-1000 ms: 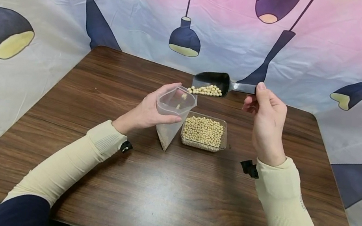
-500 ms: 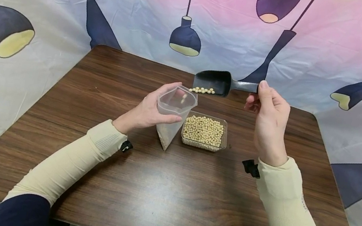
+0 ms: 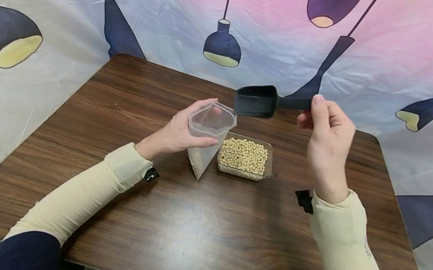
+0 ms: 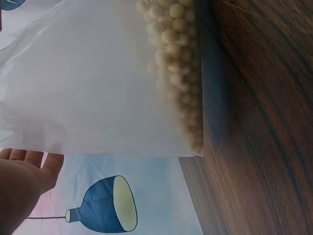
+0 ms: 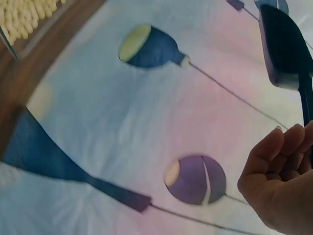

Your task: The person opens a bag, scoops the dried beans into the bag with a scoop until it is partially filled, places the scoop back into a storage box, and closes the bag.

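While the left hand (image 3: 182,131) grips a translucent, frosted plastic bag (image 3: 207,145) near its mouth, thumb across the near side and fingers behind, the right hand (image 3: 329,142) pinches the handle end of a black plastic scoop (image 3: 256,102), thumb on top. Bag mouth is open, facing up; bottom corner points down at the brown wood-grain table (image 3: 181,244). Can't tell if it touches. Round, pale yellow beans (image 4: 178,63) sit along the bag's bottom, visible through the film in the left wrist view. Scoop is in the air, bowl toward the bag, just beside the right edge of the mouth; contact unclear. Clear, rectangular plastic container (image 3: 269,162) stands on the table, just right of the bag and below the scoop, full of the same beans. Cream sleeves (image 3: 82,191) cover both forearms. Backdrop cloth (image 3: 167,17) behind has printed lamps.
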The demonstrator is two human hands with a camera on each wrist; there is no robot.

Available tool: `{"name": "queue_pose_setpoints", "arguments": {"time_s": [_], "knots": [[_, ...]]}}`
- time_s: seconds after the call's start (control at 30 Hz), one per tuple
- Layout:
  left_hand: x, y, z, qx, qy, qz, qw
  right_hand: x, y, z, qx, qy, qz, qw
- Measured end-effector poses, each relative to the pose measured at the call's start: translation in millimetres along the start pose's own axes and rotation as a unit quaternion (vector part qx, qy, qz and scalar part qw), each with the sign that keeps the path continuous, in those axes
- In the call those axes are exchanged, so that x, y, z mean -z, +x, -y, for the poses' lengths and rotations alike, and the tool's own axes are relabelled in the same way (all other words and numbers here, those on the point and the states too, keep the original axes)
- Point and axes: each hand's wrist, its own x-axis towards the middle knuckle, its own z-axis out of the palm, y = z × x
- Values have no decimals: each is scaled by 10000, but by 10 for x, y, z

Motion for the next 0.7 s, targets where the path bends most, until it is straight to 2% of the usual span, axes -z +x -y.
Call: {"name": "queue_pose_setpoints", "arguments": {"time_s": [0.07,0.1,0.17,0.2,0.23,0.3,0.33,0.4,0.53,0.63,0.7], "knots": [[-8,7,0,-15,14,-2,10000,59,31,60,59,-76,-145,9998],[-13,11,0,-25,2,-12,10000,98,44,88,109,-342,-166,9992],[-22,15,-4,-27,-20,-27,10000,183,57,126,114,-1259,-81,9919],[-26,18,-7,-32,-36,-39,10000,222,53,130,90,-1813,46,9834],[-29,20,-8,-23,-42,-52,10000,256,41,120,52,-2434,210,9697],[-34,27,-2,0,-51,-80,10000,308,-1,69,-49,-3544,638,9329],[-36,34,27,14,-45,-88,10000,323,-27,29,-166,-3866,847,9182],[-40,52,101,20,-59,-99,9999,339,-89,-65,-386,-4200,1193,8988],[-49,92,270,-3,-96,-97,9999,337,-197,-243,-669,-4614,1540,8711],[-57,105,313,-31,-109,-124,9999,330,-248,-344,-735,-4857,1700,8543],[-61,107,327,-50,-104,-139,9998,328,-271,-398,-824,-4929,1788,8475]]}}
